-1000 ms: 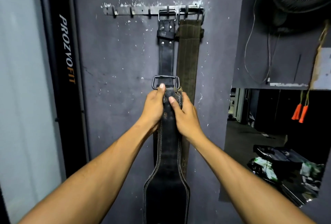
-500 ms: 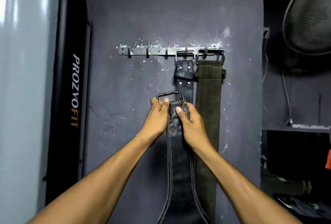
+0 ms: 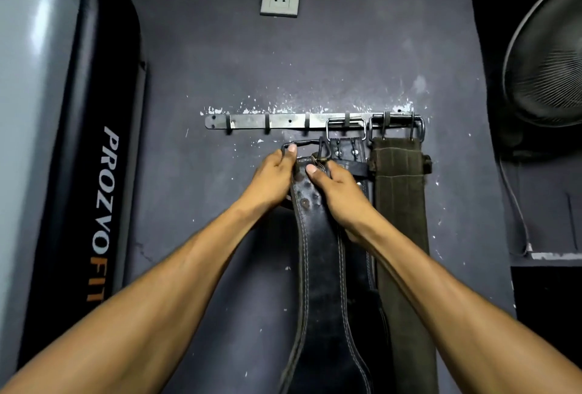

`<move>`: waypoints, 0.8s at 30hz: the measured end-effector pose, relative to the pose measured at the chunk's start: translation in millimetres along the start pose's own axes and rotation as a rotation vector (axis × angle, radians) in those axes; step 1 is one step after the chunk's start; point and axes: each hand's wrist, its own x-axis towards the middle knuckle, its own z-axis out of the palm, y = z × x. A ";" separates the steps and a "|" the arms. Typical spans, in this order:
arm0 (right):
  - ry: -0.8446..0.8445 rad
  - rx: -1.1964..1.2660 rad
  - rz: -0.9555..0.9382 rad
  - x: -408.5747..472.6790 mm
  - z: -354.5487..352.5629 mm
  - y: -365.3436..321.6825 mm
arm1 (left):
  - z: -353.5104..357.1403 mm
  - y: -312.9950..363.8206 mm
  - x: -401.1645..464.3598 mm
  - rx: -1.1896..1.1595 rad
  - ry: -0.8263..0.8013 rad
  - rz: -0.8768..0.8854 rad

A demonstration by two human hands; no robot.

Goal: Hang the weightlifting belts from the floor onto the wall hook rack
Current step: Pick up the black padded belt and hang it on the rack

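- Both hands, left hand [image 3: 274,176] and right hand [image 3: 338,192], grip black belt [image 3: 318,267] near buckle [image 3: 304,149], just under hook rack [image 3: 283,121].
- Next: likely loop buckle over a free hook.

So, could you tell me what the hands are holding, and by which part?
Both hands, left and right, hold the black leather belt at its top end, just below the buckle; the left thumb rests on the buckle frame.

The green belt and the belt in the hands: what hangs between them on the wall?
In the head view, another black belt hangs by its buckle from the rack, between the green belt and the held black belt.
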 end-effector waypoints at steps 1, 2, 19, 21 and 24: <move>0.006 0.014 -0.009 2.6 0.8 3.3 | -2.7 -1.2 5.5 -0.021 -0.027 -0.015; 0.019 0.021 -0.018 4.1 1.8 5.8 | -4.1 -1.1 8.9 -0.025 -0.039 -0.023; 0.327 -0.079 0.200 97.2 12.6 -24.8 | 5.2 20.3 107.9 0.479 -0.100 0.028; 0.318 -0.081 0.227 105.3 8.8 -30.3 | 2.9 24.1 114.9 0.485 -0.077 0.025; 0.266 -0.017 0.266 114.2 4.9 -33.4 | -0.9 25.1 126.1 0.442 -0.014 -0.009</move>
